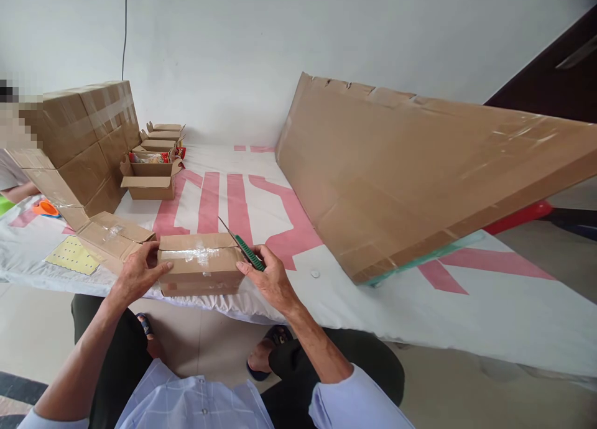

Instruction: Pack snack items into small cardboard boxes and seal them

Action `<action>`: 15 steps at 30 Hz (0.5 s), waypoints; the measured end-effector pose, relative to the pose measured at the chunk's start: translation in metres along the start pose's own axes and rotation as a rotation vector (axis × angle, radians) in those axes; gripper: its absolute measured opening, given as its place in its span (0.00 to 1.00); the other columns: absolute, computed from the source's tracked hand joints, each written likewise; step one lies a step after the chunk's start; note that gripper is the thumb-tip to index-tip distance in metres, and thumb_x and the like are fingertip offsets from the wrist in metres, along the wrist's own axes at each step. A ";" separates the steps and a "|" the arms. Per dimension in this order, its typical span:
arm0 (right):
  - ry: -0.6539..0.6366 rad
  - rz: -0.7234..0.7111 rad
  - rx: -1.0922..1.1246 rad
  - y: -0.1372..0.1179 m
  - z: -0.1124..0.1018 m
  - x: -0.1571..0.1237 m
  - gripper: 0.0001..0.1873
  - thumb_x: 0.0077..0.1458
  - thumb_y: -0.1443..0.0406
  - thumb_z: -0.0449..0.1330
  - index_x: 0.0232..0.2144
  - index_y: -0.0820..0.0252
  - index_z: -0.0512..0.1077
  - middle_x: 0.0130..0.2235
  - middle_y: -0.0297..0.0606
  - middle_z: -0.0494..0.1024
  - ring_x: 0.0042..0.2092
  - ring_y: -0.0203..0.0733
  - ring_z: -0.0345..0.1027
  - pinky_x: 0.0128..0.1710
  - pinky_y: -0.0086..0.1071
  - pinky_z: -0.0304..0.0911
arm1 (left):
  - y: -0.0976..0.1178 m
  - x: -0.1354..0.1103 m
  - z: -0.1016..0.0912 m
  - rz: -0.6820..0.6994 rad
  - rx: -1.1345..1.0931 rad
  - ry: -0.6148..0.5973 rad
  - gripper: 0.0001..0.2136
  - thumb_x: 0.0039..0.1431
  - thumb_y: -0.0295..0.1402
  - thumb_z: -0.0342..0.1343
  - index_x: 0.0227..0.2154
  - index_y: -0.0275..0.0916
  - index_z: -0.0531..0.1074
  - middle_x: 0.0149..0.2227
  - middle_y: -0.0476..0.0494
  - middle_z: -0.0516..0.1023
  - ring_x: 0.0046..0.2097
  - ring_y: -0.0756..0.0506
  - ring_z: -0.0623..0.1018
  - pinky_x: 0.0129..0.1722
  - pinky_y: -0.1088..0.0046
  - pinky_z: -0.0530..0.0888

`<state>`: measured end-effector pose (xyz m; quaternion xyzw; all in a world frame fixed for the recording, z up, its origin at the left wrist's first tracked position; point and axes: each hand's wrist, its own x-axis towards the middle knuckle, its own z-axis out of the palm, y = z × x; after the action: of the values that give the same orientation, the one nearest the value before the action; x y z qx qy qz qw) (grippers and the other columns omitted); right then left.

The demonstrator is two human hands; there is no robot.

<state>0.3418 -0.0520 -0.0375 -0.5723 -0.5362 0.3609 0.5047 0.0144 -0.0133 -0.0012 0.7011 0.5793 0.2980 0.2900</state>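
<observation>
A small cardboard box (pixel 200 273) sits near the front edge of the table, its top seam crossed by shiny clear tape. My left hand (pixel 140 272) grips the box's left end, with the thumb along its front side. At the right end, my right hand (pixel 273 276) is closed around a green-handled utility knife (pixel 249 252), its thumb close to the box's corner. The thin blade points up and left over the box's far side. Just left of my left hand lies another taped cardboard box (pixel 114 230), partly hidden behind that hand.
Stacked taped cartons (pixel 88 137) stand at the left, beside open boxes (pixel 152 183) with red packets. A large cardboard panel (pixel 420 180) leans across the right. A yellow dotted piece (pixel 73 255) and an orange object (pixel 45 208) lie left. Another person's arm (pixel 21 191) shows at far left.
</observation>
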 end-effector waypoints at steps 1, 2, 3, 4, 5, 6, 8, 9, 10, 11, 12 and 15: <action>0.002 0.003 -0.002 0.000 0.001 -0.002 0.21 0.50 0.48 0.70 0.37 0.54 0.73 0.37 0.37 0.80 0.39 0.47 0.70 0.42 0.39 0.68 | -0.004 0.002 0.001 -0.028 -0.055 0.007 0.29 0.56 0.52 0.67 0.56 0.40 0.76 0.51 0.36 0.87 0.51 0.32 0.86 0.52 0.52 0.81; 0.006 0.006 -0.004 0.001 0.001 -0.004 0.21 0.50 0.47 0.70 0.37 0.54 0.73 0.37 0.37 0.80 0.39 0.47 0.70 0.42 0.39 0.68 | -0.006 0.004 0.002 -0.050 -0.089 0.014 0.29 0.54 0.53 0.69 0.54 0.40 0.76 0.51 0.36 0.87 0.51 0.32 0.86 0.52 0.51 0.82; 0.010 0.010 -0.005 0.002 0.001 -0.005 0.21 0.50 0.47 0.70 0.37 0.54 0.73 0.37 0.37 0.80 0.39 0.47 0.70 0.42 0.39 0.68 | -0.007 0.005 0.003 -0.063 -0.113 0.018 0.29 0.53 0.53 0.69 0.52 0.40 0.76 0.50 0.36 0.86 0.50 0.32 0.86 0.52 0.51 0.82; 0.014 0.015 -0.007 0.003 0.001 -0.006 0.21 0.49 0.47 0.70 0.37 0.54 0.73 0.37 0.37 0.80 0.39 0.47 0.70 0.41 0.39 0.68 | -0.007 0.006 0.004 -0.069 -0.137 0.013 0.28 0.52 0.53 0.70 0.51 0.41 0.75 0.48 0.37 0.86 0.50 0.33 0.86 0.51 0.52 0.82; 0.018 0.020 -0.008 0.005 0.001 -0.007 0.22 0.49 0.47 0.70 0.37 0.54 0.73 0.37 0.37 0.79 0.39 0.47 0.70 0.41 0.39 0.68 | -0.006 0.006 0.006 -0.066 -0.167 0.000 0.28 0.52 0.53 0.70 0.50 0.41 0.74 0.48 0.38 0.86 0.49 0.34 0.86 0.51 0.53 0.82; 0.022 0.023 -0.009 0.006 0.000 -0.007 0.22 0.49 0.47 0.70 0.37 0.54 0.73 0.37 0.37 0.80 0.39 0.47 0.70 0.41 0.39 0.68 | -0.005 0.006 0.007 -0.058 -0.202 -0.017 0.28 0.53 0.53 0.70 0.49 0.41 0.74 0.48 0.38 0.86 0.50 0.34 0.86 0.51 0.54 0.82; 0.024 0.024 -0.011 0.007 -0.003 -0.007 0.22 0.49 0.46 0.70 0.36 0.54 0.73 0.37 0.38 0.80 0.39 0.47 0.70 0.41 0.39 0.68 | -0.004 0.006 0.009 -0.038 -0.267 -0.052 0.27 0.54 0.53 0.69 0.49 0.41 0.73 0.49 0.38 0.85 0.52 0.35 0.85 0.51 0.55 0.82; 0.021 0.021 -0.011 0.007 -0.005 -0.006 0.22 0.49 0.47 0.70 0.36 0.54 0.73 0.37 0.38 0.81 0.39 0.47 0.70 0.42 0.40 0.68 | -0.004 0.006 0.009 -0.030 -0.286 -0.060 0.27 0.54 0.53 0.69 0.49 0.41 0.73 0.51 0.37 0.85 0.53 0.34 0.85 0.52 0.55 0.82; 0.014 0.017 -0.008 0.006 -0.007 -0.006 0.21 0.50 0.47 0.69 0.37 0.54 0.73 0.38 0.39 0.81 0.40 0.48 0.71 0.42 0.40 0.69 | -0.006 0.006 0.009 -0.022 -0.294 -0.060 0.27 0.54 0.54 0.69 0.50 0.41 0.73 0.55 0.35 0.84 0.56 0.34 0.84 0.53 0.55 0.81; 0.004 0.012 -0.002 0.004 -0.009 -0.006 0.21 0.51 0.47 0.69 0.38 0.54 0.74 0.39 0.39 0.82 0.41 0.48 0.73 0.43 0.40 0.70 | -0.008 0.007 0.008 -0.015 -0.288 -0.050 0.28 0.54 0.54 0.69 0.50 0.42 0.74 0.59 0.34 0.82 0.59 0.33 0.83 0.55 0.55 0.81; -0.006 0.009 0.004 0.003 -0.011 -0.006 0.20 0.51 0.48 0.69 0.38 0.54 0.75 0.40 0.39 0.83 0.42 0.49 0.74 0.44 0.40 0.70 | -0.012 0.007 0.007 -0.009 -0.271 -0.030 0.28 0.54 0.55 0.69 0.50 0.42 0.75 0.63 0.34 0.80 0.62 0.32 0.81 0.58 0.54 0.79; -0.024 0.005 0.016 -0.001 -0.016 -0.005 0.20 0.52 0.49 0.70 0.39 0.54 0.75 0.41 0.39 0.84 0.43 0.50 0.76 0.46 0.41 0.71 | -0.023 0.011 0.001 0.015 -0.191 0.026 0.28 0.54 0.56 0.70 0.51 0.45 0.78 0.71 0.36 0.74 0.71 0.30 0.73 0.66 0.52 0.74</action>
<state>0.3556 -0.0602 -0.0332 -0.5652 -0.5378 0.3735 0.5018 0.0017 0.0009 -0.0184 0.6708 0.5466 0.3631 0.3456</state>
